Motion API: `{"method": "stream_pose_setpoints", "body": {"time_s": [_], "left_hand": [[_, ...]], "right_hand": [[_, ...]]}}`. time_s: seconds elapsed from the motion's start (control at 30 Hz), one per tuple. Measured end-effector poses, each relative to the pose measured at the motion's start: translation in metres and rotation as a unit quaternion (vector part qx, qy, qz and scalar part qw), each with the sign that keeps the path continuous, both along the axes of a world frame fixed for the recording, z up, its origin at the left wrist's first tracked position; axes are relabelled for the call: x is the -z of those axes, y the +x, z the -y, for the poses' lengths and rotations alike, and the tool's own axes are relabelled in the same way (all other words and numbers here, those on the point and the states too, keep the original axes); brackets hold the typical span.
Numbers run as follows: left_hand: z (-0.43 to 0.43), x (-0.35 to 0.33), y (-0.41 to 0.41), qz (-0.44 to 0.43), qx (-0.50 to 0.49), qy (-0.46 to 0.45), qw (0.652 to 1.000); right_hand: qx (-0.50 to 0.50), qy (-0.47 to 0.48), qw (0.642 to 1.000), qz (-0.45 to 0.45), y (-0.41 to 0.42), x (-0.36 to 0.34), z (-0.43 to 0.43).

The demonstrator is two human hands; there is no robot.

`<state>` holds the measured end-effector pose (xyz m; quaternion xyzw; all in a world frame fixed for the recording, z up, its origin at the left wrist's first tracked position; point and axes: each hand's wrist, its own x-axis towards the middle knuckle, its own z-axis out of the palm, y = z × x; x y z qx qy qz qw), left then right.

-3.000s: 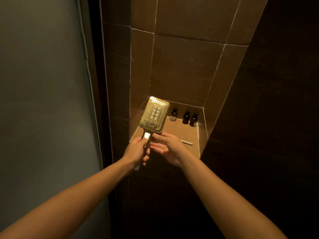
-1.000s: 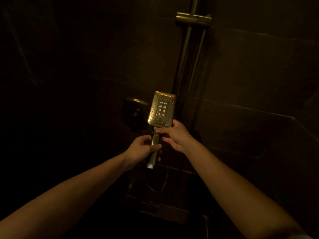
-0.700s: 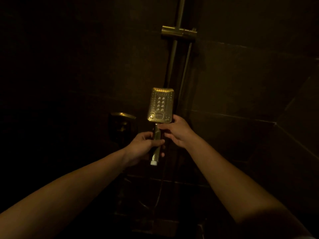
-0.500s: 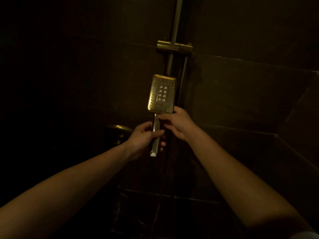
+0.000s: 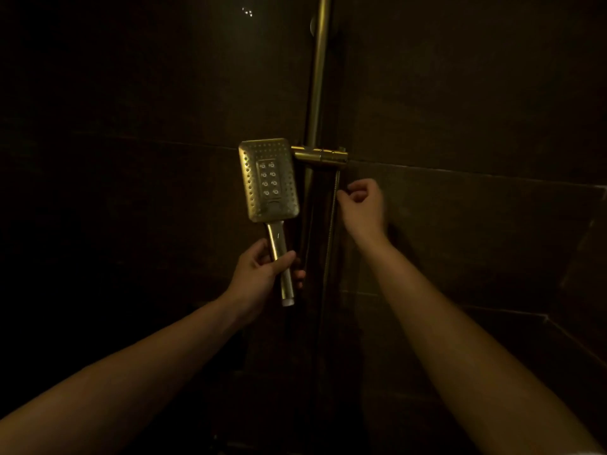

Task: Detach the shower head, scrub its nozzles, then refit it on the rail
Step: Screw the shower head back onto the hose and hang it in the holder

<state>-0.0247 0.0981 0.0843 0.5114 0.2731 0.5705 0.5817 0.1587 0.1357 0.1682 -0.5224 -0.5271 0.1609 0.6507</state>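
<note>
Now | our left hand (image 5: 262, 274) clamps the handle of the brass rectangular shower head (image 5: 268, 180), just beside the rail bracket (image 5: 320, 156) | right hand (image 5: 363, 205) pinches the thin hose (image 5: 331, 224) | risk: dim light, we miss the bracket.

Wall (image 5: 460, 93) finished in large dark brown tiles, with thin pale grout lines (image 5: 460, 174) running roughly level across it. A second tiled wall (image 5: 584, 257) meets it at a corner on the right. Lighting dim and warm yellow throughout. Small bright reflection (image 5: 247, 11) high on the glossy tile. Lower area too dark to assess, possibly a ledge.
</note>
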Motion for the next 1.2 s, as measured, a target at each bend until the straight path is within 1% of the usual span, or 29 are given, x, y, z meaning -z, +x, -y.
{"method": "stream_pose_setpoints", "body": {"time_s": [0.03,0.17,0.27,0.37,0.8,0.93,1.13,1.2], "left_hand": [[-0.001,-0.001,0.000,0.006,-0.009,0.005,1.000],[-0.003,-0.003,0.000,0.007,-0.032,0.010,0.999],[-0.004,-0.002,-0.004,0.010,-0.035,0.009,0.999],[-0.003,0.002,-0.008,-0.005,-0.041,0.009,0.999],[0.005,0.006,-0.018,-0.022,-0.056,0.015,0.998],[0.006,0.008,-0.021,-0.021,-0.064,0.011,0.998],[0.016,0.011,-0.032,-0.034,-0.071,0.011,0.997],[0.016,0.014,-0.037,-0.039,-0.078,0.008,0.996]], "right_hand": [[0.000,0.003,1.000,0.001,0.002,-0.002,-0.004],[-0.050,-0.024,0.998,0.036,-0.004,-0.007,-0.019],[-0.083,-0.036,0.996,-0.021,-0.010,-0.002,-0.023],[-0.100,-0.021,0.993,-0.059,-0.010,-0.002,-0.021],[-0.128,0.005,0.986,-0.110,-0.001,-0.019,-0.015],[-0.154,-0.011,0.977,-0.149,0.001,-0.020,-0.011],[-0.123,-0.024,0.976,-0.179,0.000,-0.024,-0.012],[-0.128,-0.041,0.969,-0.205,0.002,-0.029,-0.011]]}}
